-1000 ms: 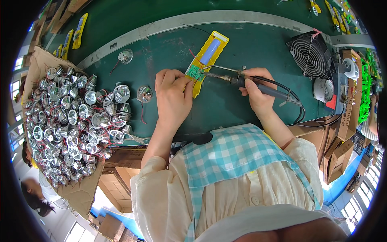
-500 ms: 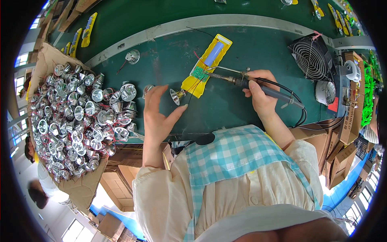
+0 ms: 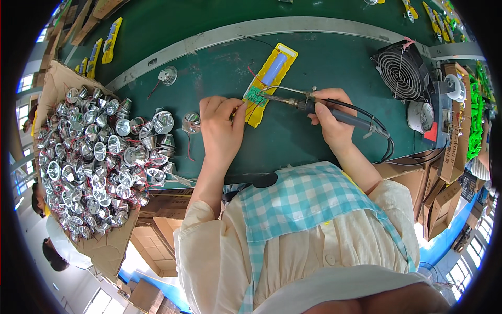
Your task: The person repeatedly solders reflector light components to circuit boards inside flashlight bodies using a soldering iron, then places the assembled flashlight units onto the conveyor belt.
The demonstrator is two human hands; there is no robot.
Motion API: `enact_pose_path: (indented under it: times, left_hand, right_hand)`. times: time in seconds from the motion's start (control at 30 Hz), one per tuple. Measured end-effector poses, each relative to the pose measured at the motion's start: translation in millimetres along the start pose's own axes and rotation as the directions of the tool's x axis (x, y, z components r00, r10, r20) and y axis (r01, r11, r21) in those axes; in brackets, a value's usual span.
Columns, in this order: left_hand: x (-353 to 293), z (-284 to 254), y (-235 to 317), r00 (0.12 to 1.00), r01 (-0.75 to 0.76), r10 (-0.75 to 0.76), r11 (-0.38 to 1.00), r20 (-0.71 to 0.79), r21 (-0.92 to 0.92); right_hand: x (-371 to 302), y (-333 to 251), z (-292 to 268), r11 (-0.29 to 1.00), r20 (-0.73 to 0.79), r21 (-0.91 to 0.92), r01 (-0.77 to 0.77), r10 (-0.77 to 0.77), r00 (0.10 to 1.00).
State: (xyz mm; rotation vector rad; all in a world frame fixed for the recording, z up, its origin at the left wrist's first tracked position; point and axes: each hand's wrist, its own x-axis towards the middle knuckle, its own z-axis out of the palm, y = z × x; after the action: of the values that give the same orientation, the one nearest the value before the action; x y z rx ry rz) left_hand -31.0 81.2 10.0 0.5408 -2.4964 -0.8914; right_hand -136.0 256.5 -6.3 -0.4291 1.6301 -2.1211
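Note:
My right hand [image 3: 334, 123] grips a soldering iron [image 3: 349, 119] with a thin bent metal tube fixed along it. The iron's tip touches or hovers just over a small green circuit board [image 3: 254, 96]. That board sits in a yellow plastic housing [image 3: 280, 78], beside a blue cylindrical battery [image 3: 274, 69]. At the board's left edge, my left hand [image 3: 222, 125] is closed in a pinch. What lies between its fingertips is hidden, and a dark wire runs close by. A silver reflector lamp [image 3: 191, 123] with a red wire rests left of this hand.
An opened cardboard box [image 3: 112, 251] heaped with reflector lamps [image 3: 99, 152] stands on the left. Another lamp [image 3: 168, 76] lies farther back. To the right are a black fan [image 3: 401, 73] and a round metal tin [image 3: 421, 116]. A metal rail [image 3: 209, 39] crosses behind the housing.
My left hand has moved right to the board, its spread fingers closing into a pinch. The small lamp beside the housing is now hidden. The iron stays at the board.

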Motion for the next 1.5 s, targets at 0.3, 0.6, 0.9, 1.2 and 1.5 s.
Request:
enact_pose_path:
  times: [0.3, 0.6, 0.9, 1.2, 1.5]
  left_hand:
    - [6, 9, -3, 0.995, -0.094, 0.095, 0.992, -0.01, 0.081]
    - [6, 11, -4, 0.996, -0.086, 0.087, 0.993, -0.009, 0.077]
    - [6, 12, -4, 0.996, -0.084, 0.086, 0.994, -0.017, 0.076]
    - [4, 6, 17, 0.977, -0.107, 0.031, 0.926, 0.209, 0.362]
    - [165, 27, -8, 0.952, 0.259, -0.305, 0.844, 0.023, 0.47]
  right_hand:
    - [2, 0, 8, 0.998, 0.042, -0.056, -0.023, 0.026, 0.999]
    - [1, 3, 6, 0.993, 0.07, -0.112, 0.024, -0.016, 0.997]
    - [2, 2, 2, 1.0, 0.016, -0.026, 0.018, -0.017, 1.0]
    - [4, -7, -9, 0.996, -0.075, 0.03, 0.082, -0.08, 0.994]
    - [7, -13, -23, 0.96, -0.144, 0.152, 0.234, -0.212, 0.967]
